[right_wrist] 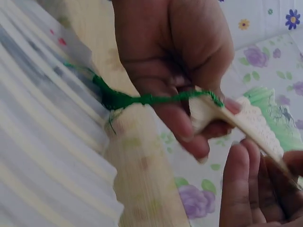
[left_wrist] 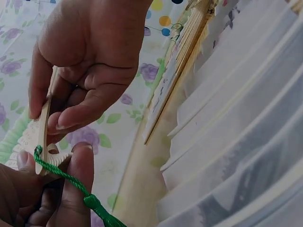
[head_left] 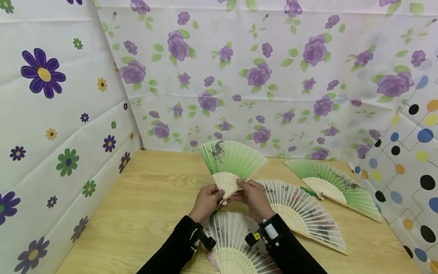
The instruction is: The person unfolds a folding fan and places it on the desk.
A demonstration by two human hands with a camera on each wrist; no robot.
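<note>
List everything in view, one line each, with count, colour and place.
held fan: 1, green leaf with cream ribs, partly spread, held upright above the table between both hands.
green cord: 1, green with a tassel, tied at the held fan's pivot.
green fan: 1, green, spread flat at the table's right rear.
white fans: 2, white with cream ribs, spread flat, one right of the hands, one under the forearms.
table: 1, light wood.
backdrop cloths: 3, white with flowers left and rear, dots right.
left hand: 1, grips the fan's base.
right hand: 1, pinches the fan's ribs.
</note>
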